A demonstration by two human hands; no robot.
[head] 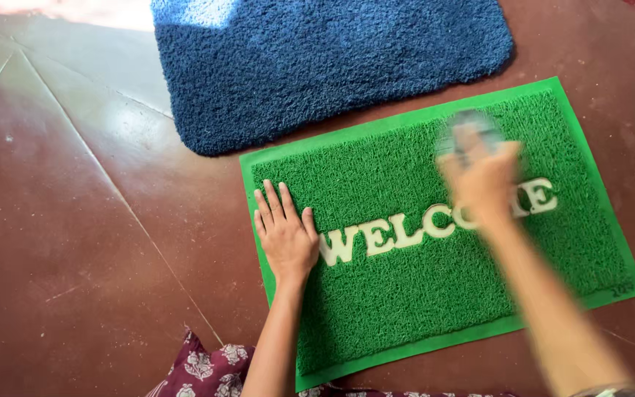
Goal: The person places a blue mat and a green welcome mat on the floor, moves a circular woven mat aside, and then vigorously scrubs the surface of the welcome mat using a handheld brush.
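A green doormat (406,294) with pale raised letters across its middle lies on the floor in front of me. My left hand (285,229) rests flat on the mat's left part, fingers spread, palm down. My right hand (481,176) is blurred by motion over the mat's upper right. It grips a small pale blue and grey object (468,129), probably a brush, that touches the mat's pile.
A shaggy blue rug (317,59) lies beyond the green mat, nearly touching its top edge. The floor (75,220) is glossy reddish-brown with thin seam lines. Maroon patterned cloth (203,371) shows at the bottom edge.
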